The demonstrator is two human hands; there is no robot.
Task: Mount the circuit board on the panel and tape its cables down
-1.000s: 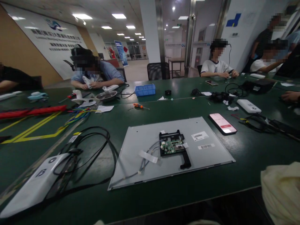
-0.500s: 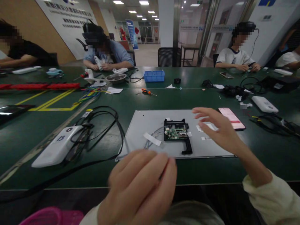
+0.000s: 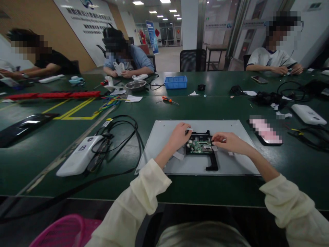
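A green circuit board (image 3: 199,146) sits in a black plastic frame (image 3: 213,160) on a flat grey panel (image 3: 154,144). My left hand (image 3: 180,137) has its fingers curled in at the frame's upper left corner, next to a small pale bit. At the frame's right edge, my right hand (image 3: 227,143) pinches with thumb and fingers closed together. White tape (image 3: 178,155) lies on the panel left of the board, partly behind my left wrist.
To the left lie a white power bank (image 3: 78,154) and coiled black cables (image 3: 128,128). A phone (image 3: 266,130) lies right of the panel. Farther back are an orange screwdriver (image 3: 167,99) and a blue basket (image 3: 176,82). Several people sit across the table.
My left hand has moved forward from close to the camera to the frame's upper left corner. My right hand has come left and closed at the frame's right edge. The view has shifted left.
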